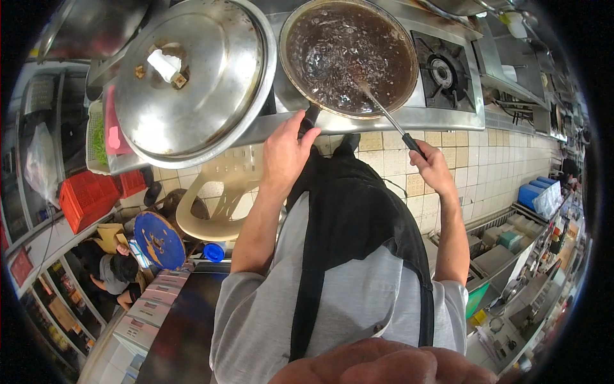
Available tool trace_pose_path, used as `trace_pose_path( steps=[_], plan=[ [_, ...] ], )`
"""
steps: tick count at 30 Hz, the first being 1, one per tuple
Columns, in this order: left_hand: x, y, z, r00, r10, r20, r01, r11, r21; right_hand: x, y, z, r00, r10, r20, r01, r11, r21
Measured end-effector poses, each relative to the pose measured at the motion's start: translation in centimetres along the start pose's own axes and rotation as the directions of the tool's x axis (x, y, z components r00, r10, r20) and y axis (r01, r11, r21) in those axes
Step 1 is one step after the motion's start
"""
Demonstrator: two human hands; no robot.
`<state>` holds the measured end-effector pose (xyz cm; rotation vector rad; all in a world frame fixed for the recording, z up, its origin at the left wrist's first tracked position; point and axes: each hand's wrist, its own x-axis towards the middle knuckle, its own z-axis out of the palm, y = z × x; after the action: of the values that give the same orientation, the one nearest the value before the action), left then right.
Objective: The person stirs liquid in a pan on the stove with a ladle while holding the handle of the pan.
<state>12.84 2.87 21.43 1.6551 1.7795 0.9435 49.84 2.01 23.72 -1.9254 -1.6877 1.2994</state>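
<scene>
A wide pan (412, 77) of dark brown, bubbling liquid sits on the stove. My left hand (286, 148) is closed around the pan's short black handle (311, 118). In my right hand (435, 168) is a long-handled metal cooking utensil (382, 110), gripped by its black grip. Its shaft slants down into the liquid near the pan's front right, and its head is sunk there, so its shape cannot be made out.
Left of the pan stands a large pot with a domed metal lid (204, 96). A gas burner (441, 72) is on the right. Behind me are a beige plastic chair (220, 189), a red crate (88, 200) and a blue round-topped stool (157, 240). Another person (118, 272) sits at lower left.
</scene>
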Motion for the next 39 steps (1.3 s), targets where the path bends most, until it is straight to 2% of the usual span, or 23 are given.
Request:
trace_pose_path(
  steps=[8, 11, 14, 20, 26, 32, 39],
  plan=[
    [-0.1, 0.1, -0.1, 1.000, -0.008, -0.003, 0.008, 1.000, 0.003, 1.5, 0.1, -1.4, 0.999, 0.000, -0.042, 0.001, 0.999, 0.033],
    [0.0, 0.7, -0.5, 1.000, -0.026, 0.005, 0.026, 1.000, 0.006, 2.1, -0.1, -2.4, 0.996, 0.073, -0.053, -0.072, 0.997, 0.032],
    [0.0, 0.8, -0.5, 0.999, -0.040, 0.008, 0.040, 0.999, 0.006, 2.7, -0.2, -3.3, 0.991, 0.112, -0.069, -0.116, 0.992, -0.051],
    [0.0, 0.8, -0.5, 0.998, -0.057, 0.020, 0.058, 0.998, -0.038, 4.5, 0.7, -3.6, 0.986, 0.030, -0.162, -0.033, 0.999, -0.015],
    [0.1, 0.7, -0.5, 0.999, -0.039, 0.014, 0.039, 0.999, 0.005, 7.8, 2.3, -3.3, 0.963, -0.046, -0.267, 0.009, 0.991, -0.136],
    [-0.1, 0.5, -0.2, 1.000, -0.028, 0.000, 0.028, 1.000, 0.007, 9.8, 1.0, -3.5, 0.970, -0.055, -0.239, 0.018, 0.988, -0.156],
    [-0.2, 0.5, -0.1, 1.000, -0.018, -0.017, 0.019, 1.000, 0.018, 10.3, -3.4, -2.9, 0.968, -0.133, -0.214, 0.047, 0.930, -0.364]
  ],
)
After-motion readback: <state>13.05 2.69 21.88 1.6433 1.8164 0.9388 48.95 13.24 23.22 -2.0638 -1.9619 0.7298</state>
